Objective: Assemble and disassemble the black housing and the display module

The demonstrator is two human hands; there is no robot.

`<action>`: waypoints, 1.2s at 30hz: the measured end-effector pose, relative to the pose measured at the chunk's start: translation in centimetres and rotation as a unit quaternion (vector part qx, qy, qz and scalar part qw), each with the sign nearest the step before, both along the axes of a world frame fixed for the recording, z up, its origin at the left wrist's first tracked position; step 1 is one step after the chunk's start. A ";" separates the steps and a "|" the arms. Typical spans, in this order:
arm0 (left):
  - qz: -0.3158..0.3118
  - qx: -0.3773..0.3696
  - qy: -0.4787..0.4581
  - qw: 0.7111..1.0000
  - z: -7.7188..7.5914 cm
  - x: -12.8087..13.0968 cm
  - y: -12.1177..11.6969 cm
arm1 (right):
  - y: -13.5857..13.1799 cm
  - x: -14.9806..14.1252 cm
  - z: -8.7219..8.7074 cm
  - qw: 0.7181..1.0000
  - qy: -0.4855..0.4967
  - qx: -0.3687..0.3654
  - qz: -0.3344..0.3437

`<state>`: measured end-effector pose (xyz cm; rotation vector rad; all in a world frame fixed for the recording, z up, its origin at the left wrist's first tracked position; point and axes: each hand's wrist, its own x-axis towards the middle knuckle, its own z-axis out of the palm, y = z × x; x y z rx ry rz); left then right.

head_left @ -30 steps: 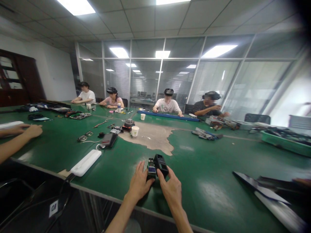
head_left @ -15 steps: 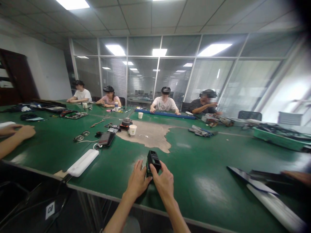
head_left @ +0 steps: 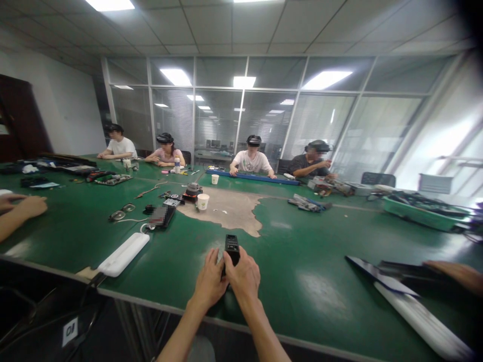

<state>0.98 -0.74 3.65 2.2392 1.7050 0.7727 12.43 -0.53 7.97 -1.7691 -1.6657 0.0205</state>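
Observation:
A small black box-shaped device (head_left: 232, 245) with slots or sockets in its top end stands between my hands above the green table (head_left: 302, 246); its exact kind cannot be made out. My right hand (head_left: 243, 274) wraps round its near and right side, thumb pressed on the near face. My left hand (head_left: 210, 276) closes on its left side, fingers against it. The lower part of the device is hidden behind both hands.
A white power strip (head_left: 124, 255), a black device with a cable (head_left: 162, 216), glasses (head_left: 122, 212) and a paper cup (head_left: 203, 202) lie to the left. Long dark and silvery panels (head_left: 411, 311) lie right, by another person's hand (head_left: 456, 274). Several people sit opposite; a green basket (head_left: 422, 216) stands right.
The black device has turned more upright, its end now facing me more squarely. My right hand has closed further round it and my left fingers have drawn in. The view has shifted slightly.

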 end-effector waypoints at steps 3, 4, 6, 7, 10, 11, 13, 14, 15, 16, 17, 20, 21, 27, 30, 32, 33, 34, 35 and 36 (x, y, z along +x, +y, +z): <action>0.000 0.004 -0.003 1.000 -0.1 0.0 0.0 | 0.0 0.0 0.0 1.000 -0.013 -0.001 0.004; -0.001 0.003 -0.003 1.000 -0.1 0.0 0.0 | -0.1 0.0 -0.1 1.000 -0.016 0.001 0.002; -0.002 0.006 -0.005 1.000 -0.1 0.0 0.0 | -0.3 0.1 -0.3 1.000 -0.019 0.007 0.003; -0.002 0.009 -0.005 1.000 -0.2 0.0 0.0 | -0.5 0.1 -0.4 1.000 -0.018 0.009 0.005; -0.003 0.020 -0.004 1.000 -0.4 -0.1 0.1 | -0.7 0.2 -0.9 1.000 -0.009 0.002 0.010; -0.003 0.021 -0.003 1.000 -0.5 -0.1 0.2 | -0.8 0.2 -1.0 1.000 -0.006 -0.006 0.010; -0.002 0.024 0.000 1.000 -0.7 -0.1 0.4 | -0.8 0.3 -1.4 1.000 -0.001 -0.020 0.008; -0.001 0.024 0.003 1.000 -0.8 -0.1 0.4 | -0.8 0.4 -1.6 1.000 0.003 -0.024 0.006; -0.001 0.023 0.005 1.000 -0.8 -0.1 0.5 | -0.8 0.6 -1.9 1.000 0.007 -0.026 0.006; 0.001 0.023 0.006 1.000 -0.8 0.0 0.5 | -0.8 0.8 -2.3 1.000 0.011 -0.026 0.009; 0.002 0.022 0.006 1.000 -0.7 0.0 0.5 | -0.8 1.0 -2.7 0.999 0.015 -0.025 0.014; 0.009 0.013 0.016 1.000 -0.2 0.1 0.3 | -0.5 1.6 -4.0 0.999 0.017 -0.004 0.032; 0.015 0.008 0.027 1.000 0.0 0.2 0.2 | -0.3 1.7 -4.5 0.999 0.014 0.002 0.036; 0.079 -0.014 0.084 0.993 0.7 0.6 -0.1 | 0.1 2.1 -5.9 0.998 -0.004 -0.016 0.057; 0.073 -0.030 0.092 0.993 0.8 0.7 0.1 | -0.1 2.2 -5.9 0.997 -0.008 -0.011 0.072; 0.071 -0.037 0.094 0.992 0.8 0.7 0.2 | -0.2 2.2 -5.9 0.997 -0.009 -0.006 0.073; 0.071 -0.036 0.092 0.993 0.8 0.6 0.1 | -0.2 2.2 -5.9 0.997 -0.009 -0.006 0.072; 0.071 -0.031 0.088 0.993 0.7 0.5 0.1 | -0.2 2.2 -5.9 0.997 -0.009 -0.006 0.071; 0.070 -0.023 0.082 0.994 0.7 0.5 0.0 | -0.2 2.2 -6.0 0.997 -0.008 -0.007 0.072; 0.062 -0.018 0.077 0.995 0.6 0.4 -0.1 | -0.1 2.2 -6.0 0.997 -0.006 -0.008 0.073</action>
